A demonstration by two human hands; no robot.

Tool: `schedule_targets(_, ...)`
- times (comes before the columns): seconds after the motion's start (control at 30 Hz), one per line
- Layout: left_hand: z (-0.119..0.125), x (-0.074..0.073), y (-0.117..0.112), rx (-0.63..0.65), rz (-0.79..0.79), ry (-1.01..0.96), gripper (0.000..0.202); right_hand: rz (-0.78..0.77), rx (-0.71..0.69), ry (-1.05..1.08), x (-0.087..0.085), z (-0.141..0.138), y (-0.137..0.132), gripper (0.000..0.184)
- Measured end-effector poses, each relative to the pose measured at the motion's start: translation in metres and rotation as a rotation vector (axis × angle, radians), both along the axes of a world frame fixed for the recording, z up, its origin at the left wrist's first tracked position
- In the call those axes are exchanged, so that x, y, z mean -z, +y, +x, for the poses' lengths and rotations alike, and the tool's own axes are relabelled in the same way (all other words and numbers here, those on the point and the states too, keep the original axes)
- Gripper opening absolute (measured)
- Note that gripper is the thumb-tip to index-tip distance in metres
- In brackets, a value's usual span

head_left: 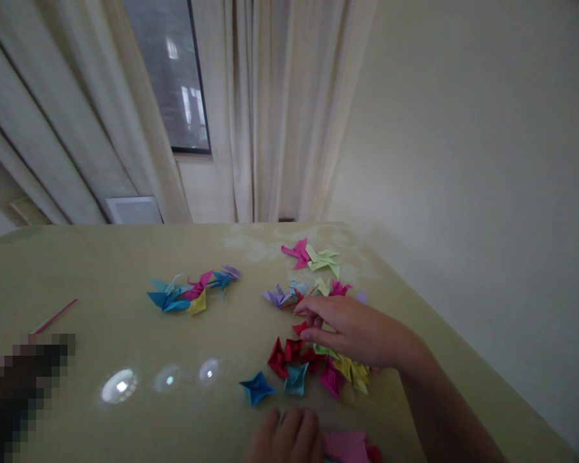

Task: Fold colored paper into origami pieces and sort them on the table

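Observation:
Reaching in from the right, my right hand (347,326) is over a cluster of folded paper pieces, its thumb and index finger apart. A red paper crane (300,297) lies at its index fingertip; whether they touch I cannot tell. Beneath and in front of the hand are a dark red folded paper (278,359), a light blue one (296,379), a magenta one (331,378) and a yellow one (356,373). My left hand (287,438) rests on the table at the bottom edge, partly cut off, beside a pink paper piece (346,446). A blue star-shaped paper (257,388) lies ahead of it.
Several paper cranes (171,297) lie together on the left of the table (125,347). A pink pinwheel shape (298,253) and a pale green one (324,258) lie farther back. A thin pink stick (55,316) is at far left, near a pixelated dark area. Curtains and a wall border the table.

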State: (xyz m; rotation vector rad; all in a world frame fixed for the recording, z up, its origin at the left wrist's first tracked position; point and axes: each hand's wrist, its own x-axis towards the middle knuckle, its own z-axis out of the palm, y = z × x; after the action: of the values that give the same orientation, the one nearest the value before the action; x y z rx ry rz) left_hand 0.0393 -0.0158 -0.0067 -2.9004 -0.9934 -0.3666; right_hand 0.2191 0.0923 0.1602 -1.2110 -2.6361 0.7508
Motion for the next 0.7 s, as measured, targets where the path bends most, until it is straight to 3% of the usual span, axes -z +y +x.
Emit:
schedule_targets(0.07, -0.014, -0.044, 0.024, -0.023, -0.059, -0.029, 0.016, -0.003, -0.004, 0.010, -0.001, 0.003, 0.000, 0.025)
schedule_targets(0.1, -0.024, -0.067, 0.041, -0.083, -0.101, -0.040, 0.029, -0.004, -0.002, 0.015, -0.003, 0.005, 0.000, 0.025)
schedule_targets(0.17, -0.051, -0.106, 0.080, -0.276, -0.165, -0.045, 0.029, 0.005, 0.012, 0.024, -0.006, 0.010, 0.001, 0.025)
schedule_targets(0.23, -0.085, -0.124, 0.117, -0.585, -0.132, 0.009, 0.027, 0.024, 0.035, 0.035, -0.009, 0.013, 0.002, 0.024)
schedule_targets(0.3, -0.121, -0.121, 0.144, -0.770, -0.163, 0.169, 0.026, 0.038, 0.054, 0.048, -0.011, 0.015, 0.004, 0.025)
schedule_targets(0.4, -0.162, -0.097, 0.165, -0.870, -0.256, 0.289, 0.031, 0.055, 0.059, 0.057, -0.010, 0.014, 0.007, 0.024)
schedule_targets(0.47, -0.177, -0.082, 0.170, -0.883, -0.304, 0.320, 0.036, 0.068, 0.059, 0.063, -0.007, 0.012, 0.010, 0.023)
schedule_targets(0.57, -0.180, -0.073, 0.176, -0.838, -0.358, 0.341, 0.033, 0.071, 0.059, 0.060, -0.004, 0.009, 0.012, 0.024)
schedule_targets(0.7, -0.163, -0.082, 0.174, -0.754, -0.358, 0.263, 0.027, 0.081, 0.058, 0.039, 0.001, -0.002, 0.011, 0.023)
